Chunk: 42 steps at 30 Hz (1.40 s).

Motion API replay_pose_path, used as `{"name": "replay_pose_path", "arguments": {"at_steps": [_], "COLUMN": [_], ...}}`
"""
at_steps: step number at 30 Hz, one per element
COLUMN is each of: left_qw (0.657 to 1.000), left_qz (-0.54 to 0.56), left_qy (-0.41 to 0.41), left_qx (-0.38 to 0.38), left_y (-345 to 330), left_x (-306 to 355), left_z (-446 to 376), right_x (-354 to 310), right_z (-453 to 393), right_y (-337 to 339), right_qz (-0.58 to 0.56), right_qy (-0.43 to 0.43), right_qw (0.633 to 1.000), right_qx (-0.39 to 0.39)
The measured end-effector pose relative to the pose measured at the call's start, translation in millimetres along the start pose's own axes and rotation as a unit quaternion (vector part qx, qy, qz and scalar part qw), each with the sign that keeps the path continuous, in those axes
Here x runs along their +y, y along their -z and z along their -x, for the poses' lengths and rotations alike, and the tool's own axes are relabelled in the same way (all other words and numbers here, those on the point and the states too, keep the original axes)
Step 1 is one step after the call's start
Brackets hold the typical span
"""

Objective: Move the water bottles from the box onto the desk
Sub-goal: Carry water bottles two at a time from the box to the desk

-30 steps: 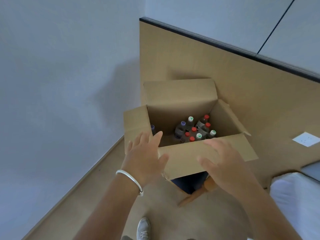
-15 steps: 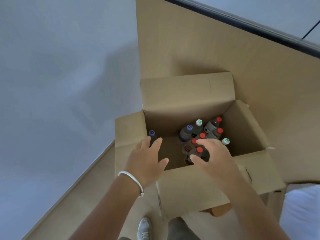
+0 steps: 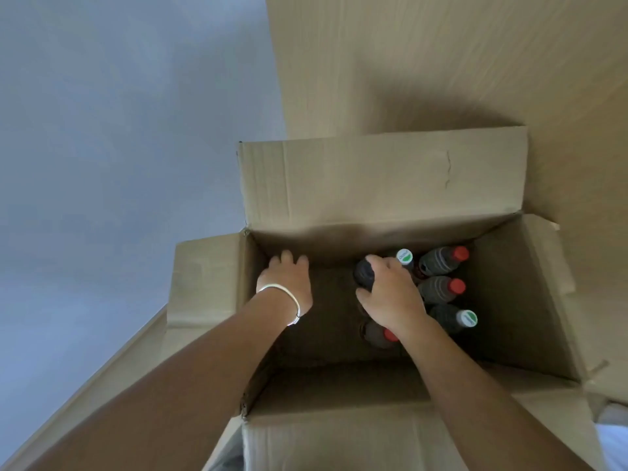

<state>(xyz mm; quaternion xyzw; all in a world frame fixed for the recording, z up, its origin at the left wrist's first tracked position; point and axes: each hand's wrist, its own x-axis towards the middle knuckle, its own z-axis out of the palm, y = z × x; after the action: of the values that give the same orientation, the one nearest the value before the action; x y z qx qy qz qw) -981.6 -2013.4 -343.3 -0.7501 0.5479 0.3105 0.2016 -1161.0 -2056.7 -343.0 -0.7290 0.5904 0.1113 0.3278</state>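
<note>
Both hands are down inside the open brown cardboard box (image 3: 380, 185). The right hand (image 3: 390, 294) curls over the top of a dark plastic bottle (image 3: 363, 273) standing upright, long axis vertical, at the left edge of the cluster. The other dark bottles, red-capped (image 3: 441, 288) and white-and-green-capped (image 3: 453, 317), stand just right of that hand. The left hand (image 3: 289, 277) reaches into the far left corner, well apart from them; I cannot tell whether it grips anything. The right hand is nearer, so the lift is likely straight up

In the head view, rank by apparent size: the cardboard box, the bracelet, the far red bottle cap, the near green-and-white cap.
1. cardboard box
2. bracelet
3. near green-and-white cap and far red cap: they look alike, and nearness differs, so unranked.
</note>
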Motion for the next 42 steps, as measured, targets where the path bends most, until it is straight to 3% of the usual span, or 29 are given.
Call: {"name": "replay_pose_path", "arguments": {"at_steps": [6,12,16,21,26,34,38,42], "left_qw": [0.996,0.996,0.997,0.984,0.975,0.967,0.933,0.898], "left_qz": [-0.032,0.006,0.022,0.156,0.208,0.244,0.357,0.434], "left_qy": [0.066,0.072,0.072,0.069,0.054,-0.008,0.011,-0.070], "left_qx": [-0.049,-0.046,-0.004,0.055,0.058,0.069,0.046,0.011], "left_y": [-26,-49,-56,-71,-89,-97,-83,-70], "left_x": [-1,-13,-15,-16,-13,-2,-2,-6], "left_z": [-51,-73,-81,-93,-106,-119,-103,-74], "right_x": [22,34,38,47,46,42,43,42], "right_z": [-65,-88,-98,-104,-110,-120,-112,-87], "right_y": [-20,-45,-58,-79,-92,-100,-78,-43], "right_qz": [0.049,0.086,0.080,0.028,0.030,-0.038,-0.171,-0.247], "right_qy": [-0.018,-0.038,-0.037,-0.017,0.023,0.052,0.037,0.075], "right_qw": [0.998,0.994,0.996,0.999,0.999,0.998,0.984,0.965], "right_qx": [-0.029,-0.062,-0.025,-0.013,-0.007,0.000,-0.014,-0.043]}}
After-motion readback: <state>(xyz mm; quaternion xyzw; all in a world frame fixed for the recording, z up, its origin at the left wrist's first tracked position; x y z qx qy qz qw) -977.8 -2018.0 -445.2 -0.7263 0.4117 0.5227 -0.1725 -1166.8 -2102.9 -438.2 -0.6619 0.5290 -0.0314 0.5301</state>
